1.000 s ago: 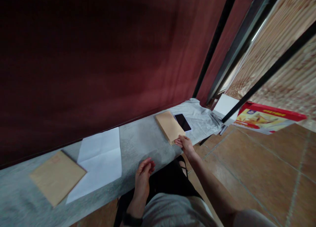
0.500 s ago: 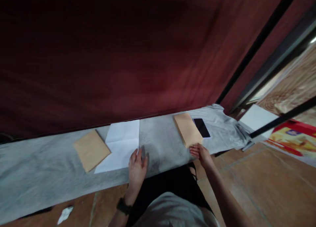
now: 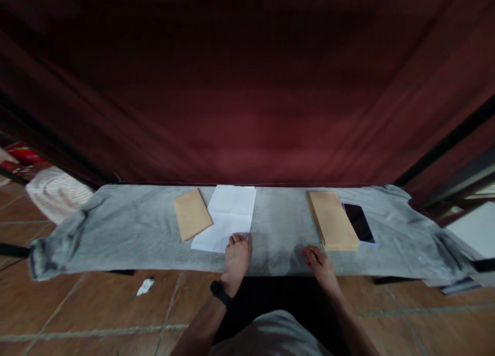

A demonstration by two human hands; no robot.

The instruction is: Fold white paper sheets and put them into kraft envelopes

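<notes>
1. Left hand [image 3: 237,253]: over the lower right corner of a white sheet of paper [image 3: 232,204], fingers bent down toward it. Cannot tell whether the grip is closed on the edge or only resting there. Dark wristband [image 3: 221,292] on this wrist.
2. Right hand [image 3: 317,258]: at the bench's near edge, just left of the near end of a stack of brown envelopes [image 3: 333,221]. Fingers partly curled; no item seen in them. Cannot tell whether the grip is fully closed.
3. Sheet: flat on the bench [image 3: 282,211], which is covered in grey cloth; one crease runs across the sheet.
4. Single brown envelope [image 3: 192,214]: lies tilted, its right corner overlapping the sheet's left side.
5. Phone [image 3: 359,223]: dark screen up, immediately right of the stack.
6. Surroundings: dark red wall [image 3: 247,118] behind the bench; white scrap [image 3: 145,286] on the tiled floor [image 3: 96,309], front left.
</notes>
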